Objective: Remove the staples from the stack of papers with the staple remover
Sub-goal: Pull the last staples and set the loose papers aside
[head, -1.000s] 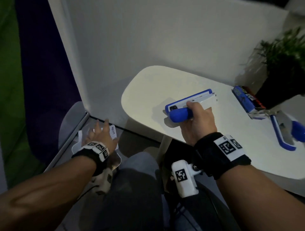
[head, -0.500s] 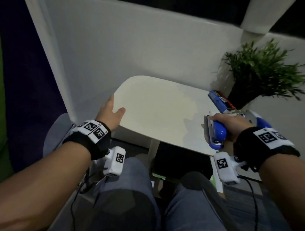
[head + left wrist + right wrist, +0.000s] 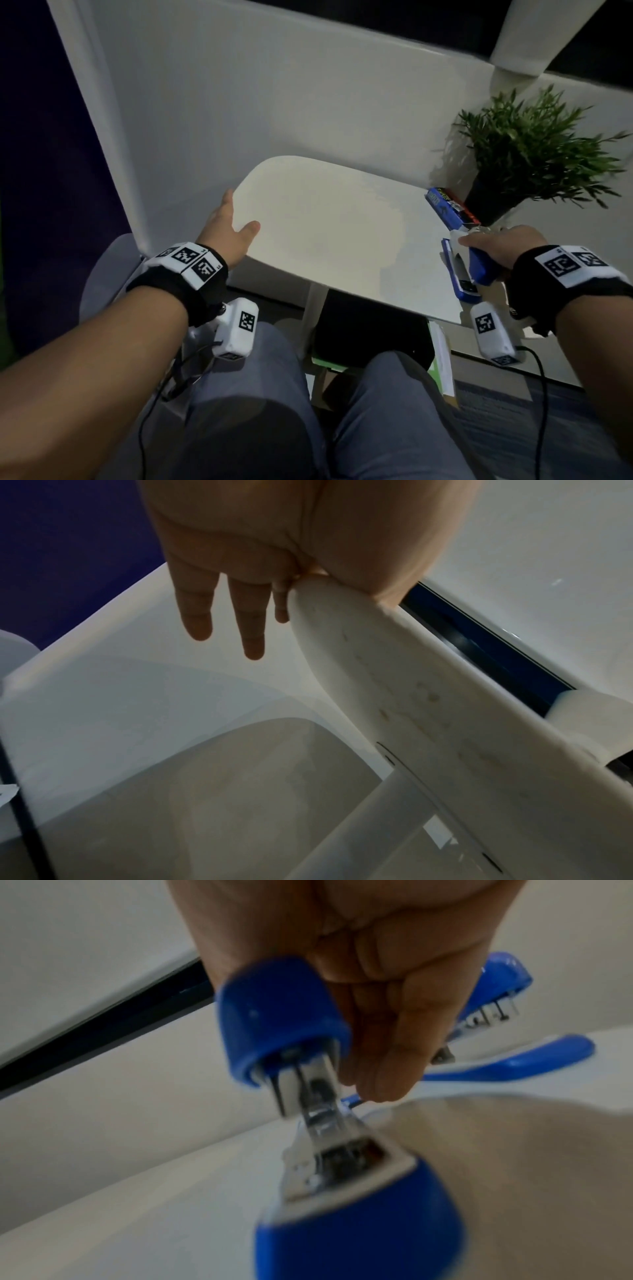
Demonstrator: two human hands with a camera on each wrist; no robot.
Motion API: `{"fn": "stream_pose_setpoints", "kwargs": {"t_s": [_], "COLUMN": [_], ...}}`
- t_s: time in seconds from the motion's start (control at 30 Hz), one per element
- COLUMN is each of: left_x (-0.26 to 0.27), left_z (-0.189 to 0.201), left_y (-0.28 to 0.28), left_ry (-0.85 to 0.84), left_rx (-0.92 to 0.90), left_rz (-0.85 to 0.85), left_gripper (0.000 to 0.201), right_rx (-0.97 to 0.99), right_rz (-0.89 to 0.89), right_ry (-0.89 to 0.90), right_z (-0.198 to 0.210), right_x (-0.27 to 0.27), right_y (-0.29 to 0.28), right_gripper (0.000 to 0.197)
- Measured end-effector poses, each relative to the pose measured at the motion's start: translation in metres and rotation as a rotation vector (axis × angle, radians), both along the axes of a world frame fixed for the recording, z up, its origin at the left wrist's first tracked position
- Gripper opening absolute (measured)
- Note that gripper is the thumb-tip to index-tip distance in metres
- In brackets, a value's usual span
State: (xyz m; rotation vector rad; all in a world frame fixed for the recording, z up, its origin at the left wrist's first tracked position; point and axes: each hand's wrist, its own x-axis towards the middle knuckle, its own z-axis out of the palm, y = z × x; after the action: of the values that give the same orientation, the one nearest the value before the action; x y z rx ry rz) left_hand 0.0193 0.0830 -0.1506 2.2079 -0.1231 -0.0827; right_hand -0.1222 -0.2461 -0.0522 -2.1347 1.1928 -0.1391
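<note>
**Blue hinged tool** [image 3: 466, 270] [image 3: 284, 1020]: it sits at the right near edge of the white table [image 3: 325, 222], its blue base strip on the tabletop. I cannot tell whether it is the staple remover or a stapler. My right hand [image 3: 500, 243] [image 3: 359, 961] is clamped round its blue upper handle, fingers curled.

A second blue tool [image 3: 503, 974] with metal prongs lies just beyond that hand.

My left hand [image 3: 226, 233] [image 3: 240, 534] rests against the table's left rim. Its thumb [image 3: 253, 228] lies on top and its fingers [image 3: 253, 631] are straight and apart below the edge, gripping nothing.

A blue box [image 3: 448, 205] lies beside a potted plant [image 3: 534, 144]; its print is too blurred to read. Both wristbands carry black-and-white square codes.

One second ago the tool was near the table's middle and my left hand was down low beside the table. Half a second ago both hands were already about where they are now.
</note>
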Motion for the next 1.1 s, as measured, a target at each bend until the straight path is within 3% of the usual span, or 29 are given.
{"fn": "stream_pose_setpoints", "kwargs": {"t_s": [0.1,0.23,0.43,0.57,0.67,0.8,0.97,1.1], "left_x": [0.003,0.008,0.024,0.015,-0.008,-0.041,-0.067,-0.058], "left_z": [0.003,0.005,-0.012,-0.021,-0.030,-0.057,-0.058,-0.024], "left_y": [0.007,0.025,0.090,0.136,0.159,0.196,0.226,0.241], "left_ry": [0.032,0.059,0.097,0.225,0.323,0.363,0.260,0.083], "left_rx": [0.015,-0.030,0.050,0.176,0.295,0.285,0.230,0.234], "left_rz": [-0.018,0.067,0.357,0.461,0.444,0.566,0.724,0.745], "left_gripper": [0.080,0.064,0.045,0.043,0.041,0.038,0.040,0.037], "right_rx": [-0.128,-0.342,-0.198,-0.091,-0.111,-0.093,-0.107,-0.117], "right_rz": [0.049,0.178,0.452,0.699,0.872,1.001,1.143,1.242], "right_ry": [0.000,-0.280,-0.552,-0.570,-0.563,-0.515,-0.404,-0.336], "right_z": [0.020,0.044,0.042,0.017,-0.003,-0.031,-0.057,-0.066], "right_x": [-0.004,0.001,0.030,0.047,0.056,0.069,0.084,0.102], "right_y": [0.012,0.039,0.113,0.172,0.209,0.241,0.266,0.287], "right_gripper": [0.042,0.040,0.032,0.012,0.012,0.016,0.028,0.032]}}
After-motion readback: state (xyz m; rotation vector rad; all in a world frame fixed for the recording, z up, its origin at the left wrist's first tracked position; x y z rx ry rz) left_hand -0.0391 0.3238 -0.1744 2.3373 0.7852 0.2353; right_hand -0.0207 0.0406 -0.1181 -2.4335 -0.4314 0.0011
